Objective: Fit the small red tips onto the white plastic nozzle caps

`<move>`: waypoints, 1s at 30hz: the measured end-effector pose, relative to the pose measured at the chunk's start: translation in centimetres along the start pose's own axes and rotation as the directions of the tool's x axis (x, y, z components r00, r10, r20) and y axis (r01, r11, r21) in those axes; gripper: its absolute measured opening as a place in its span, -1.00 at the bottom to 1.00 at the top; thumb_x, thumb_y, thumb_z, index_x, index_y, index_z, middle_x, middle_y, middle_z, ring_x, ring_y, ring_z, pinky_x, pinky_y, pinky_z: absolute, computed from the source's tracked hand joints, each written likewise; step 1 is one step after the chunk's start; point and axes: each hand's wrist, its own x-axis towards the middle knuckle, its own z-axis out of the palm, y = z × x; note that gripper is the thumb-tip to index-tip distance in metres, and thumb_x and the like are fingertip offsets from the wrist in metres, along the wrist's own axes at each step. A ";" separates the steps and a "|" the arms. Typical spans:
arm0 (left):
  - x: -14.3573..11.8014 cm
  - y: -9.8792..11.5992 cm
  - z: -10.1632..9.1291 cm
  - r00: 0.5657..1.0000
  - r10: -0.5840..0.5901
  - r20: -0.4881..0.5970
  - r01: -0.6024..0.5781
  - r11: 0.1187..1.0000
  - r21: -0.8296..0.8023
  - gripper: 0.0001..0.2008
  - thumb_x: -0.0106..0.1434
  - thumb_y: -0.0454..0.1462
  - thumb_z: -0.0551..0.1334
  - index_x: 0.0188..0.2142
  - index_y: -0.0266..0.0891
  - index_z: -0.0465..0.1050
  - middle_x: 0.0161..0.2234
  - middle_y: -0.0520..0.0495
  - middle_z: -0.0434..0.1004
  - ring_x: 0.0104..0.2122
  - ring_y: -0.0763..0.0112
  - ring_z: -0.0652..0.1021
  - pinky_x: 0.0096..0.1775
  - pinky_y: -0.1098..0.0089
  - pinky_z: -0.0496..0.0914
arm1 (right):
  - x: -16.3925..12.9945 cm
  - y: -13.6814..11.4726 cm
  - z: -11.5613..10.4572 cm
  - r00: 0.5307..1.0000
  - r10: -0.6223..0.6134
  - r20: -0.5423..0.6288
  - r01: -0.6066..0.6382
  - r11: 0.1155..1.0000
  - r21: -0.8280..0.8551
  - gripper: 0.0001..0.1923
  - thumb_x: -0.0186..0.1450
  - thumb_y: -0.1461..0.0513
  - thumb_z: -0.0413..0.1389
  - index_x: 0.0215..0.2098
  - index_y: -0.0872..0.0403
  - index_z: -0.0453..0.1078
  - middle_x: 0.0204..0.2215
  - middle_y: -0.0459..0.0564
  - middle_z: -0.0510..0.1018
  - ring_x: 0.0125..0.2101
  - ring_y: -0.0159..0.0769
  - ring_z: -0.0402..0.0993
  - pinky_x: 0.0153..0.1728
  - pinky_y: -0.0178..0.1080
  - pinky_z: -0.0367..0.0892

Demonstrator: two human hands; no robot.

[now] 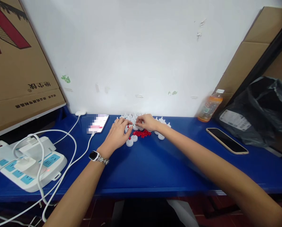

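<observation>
Near the wall lies a cluster of white plastic nozzle caps (163, 121) with thin pointed spouts. My left hand (118, 132) is curled around a white cap with a red tip, its thumb and fingers closed at the cluster's front. Pinched together just above the caps, the fingers of my right hand (147, 122) hide whatever is between them. A small pile of red tips (143, 134) lies below my right hand. Two white caps (129, 142) sit in front of my left thumb, the nearer one with a red tip on its spout.
A white power strip (39, 167) with looping cables is on the left, by a phone (99, 123) on a charging cable. To the right are an orange drink bottle (210, 106), another phone (227, 141) and a black plastic bag (259, 110). Cardboard boxes flank the blue table (150, 167).
</observation>
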 end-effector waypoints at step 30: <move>-0.3 2.4 1.3 0.981 0.160 0.107 -0.149 0.984 -0.100 -0.66 0.46 -0.08 -0.03 0.01 -0.21 0.35 -0.08 -0.17 0.46 -0.05 0.14 0.41 0.03 0.07 0.34 | -9.6 0.2 -1.0 0.990 -0.011 -0.144 -0.025 0.968 -0.250 -0.82 0.34 0.12 0.15 -0.23 0.03 0.52 -0.28 0.05 0.54 -0.19 -0.13 0.32 -0.10 -0.09 0.07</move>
